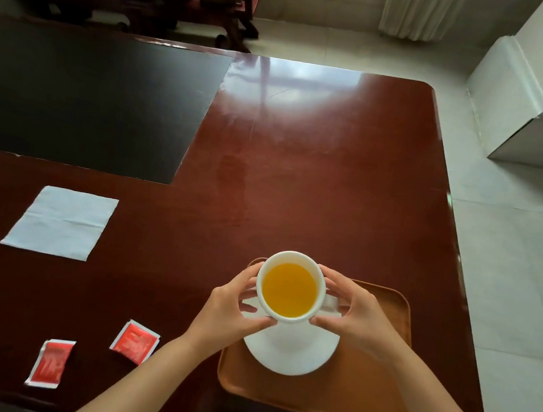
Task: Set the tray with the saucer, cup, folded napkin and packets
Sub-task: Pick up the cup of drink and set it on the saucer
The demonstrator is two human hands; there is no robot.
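Hands cradle the white cup [290,288], left hand [231,314] and right hand [357,315] each wrapping fingers around its sides, surely to keep the full yellow drink level above the saucer [288,353] on the wooden tray [359,397]. Cup sits upright, mouth up, handle turned right. Far left, the napkin [60,223] lies unfolded; two red packets [135,341] wait near left.

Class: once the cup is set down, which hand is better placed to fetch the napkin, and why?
The left hand. The napkin lies on the table well to the left of the tray, on that hand's side, while the right hand would have to cross over the cup.
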